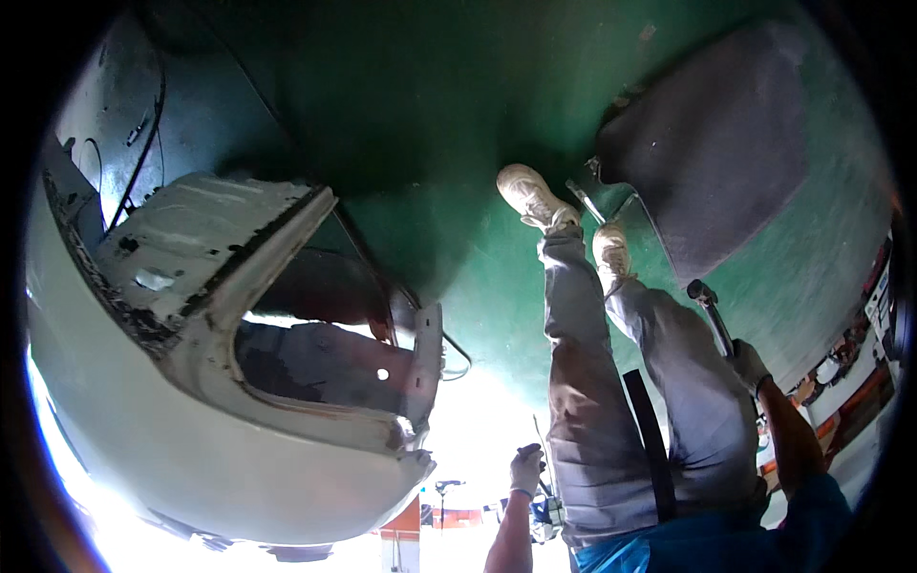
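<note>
My right hand (749, 365), in a light glove, is closed round the dark handle of a hammer (705, 298). The hammer's head points up and away, beside my right leg. Low in the view, left of my legs, is my left hand (525, 470), also gloved. Its fingers are curled, and a thin pale rod rises close beside them; whether they grip it is hard to make out. To the left of that hand, apart from it, stands a white car body section (287, 468) with a curved opening and bare, scraped edges.
A large dark panel (716, 143) lies on the green floor (497, 277), right of my shoes. Near my feet is a metal bar (586, 202). A dark strap (651, 444) hangs before my legs. Cables run behind the car body. Assorted items line the right edge.
</note>
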Action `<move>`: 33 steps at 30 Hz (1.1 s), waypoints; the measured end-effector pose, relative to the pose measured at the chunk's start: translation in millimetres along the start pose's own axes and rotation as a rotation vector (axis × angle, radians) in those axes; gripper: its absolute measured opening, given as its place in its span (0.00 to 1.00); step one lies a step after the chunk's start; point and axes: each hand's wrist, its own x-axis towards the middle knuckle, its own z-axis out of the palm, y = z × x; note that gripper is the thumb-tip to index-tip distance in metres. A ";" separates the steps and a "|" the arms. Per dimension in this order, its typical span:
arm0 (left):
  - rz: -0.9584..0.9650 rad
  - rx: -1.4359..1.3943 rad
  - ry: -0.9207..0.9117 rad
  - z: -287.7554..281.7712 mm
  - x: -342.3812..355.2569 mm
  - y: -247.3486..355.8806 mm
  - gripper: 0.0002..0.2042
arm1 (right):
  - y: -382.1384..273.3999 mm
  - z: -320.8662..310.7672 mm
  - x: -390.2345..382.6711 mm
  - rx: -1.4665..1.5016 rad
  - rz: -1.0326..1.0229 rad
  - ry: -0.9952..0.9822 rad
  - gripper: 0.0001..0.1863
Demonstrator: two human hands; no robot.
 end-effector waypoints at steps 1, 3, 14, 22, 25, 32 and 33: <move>-0.007 0.023 -0.002 1.1 5.2 -6.4 0.14 | 3.3 15.4 -2.5 0.127 0.041 -0.044 0.13; 0.030 0.045 -0.016 11.8 17.2 -19.3 0.14 | 31.5 47.7 10.2 0.338 0.169 -0.097 0.14; 0.354 0.132 -0.015 17.3 51.5 -86.6 0.15 | 230.7 153.9 77.0 -0.070 -0.184 0.026 0.14; 0.544 0.303 0.314 -35.8 190.0 -46.3 0.15 | 185.3 168.8 27.7 0.516 0.005 0.048 0.13; 0.521 0.485 0.432 -57.1 295.7 8.0 0.16 | 199.6 209.7 33.6 0.750 0.012 0.013 0.11; 0.594 0.325 0.669 -42.4 475.9 152.2 0.23 | 288.5 329.1 116.6 0.645 0.110 0.082 0.08; 0.619 0.213 0.656 -33.5 483.8 168.5 0.25 | 286.6 334.1 108.9 0.660 0.148 0.040 0.07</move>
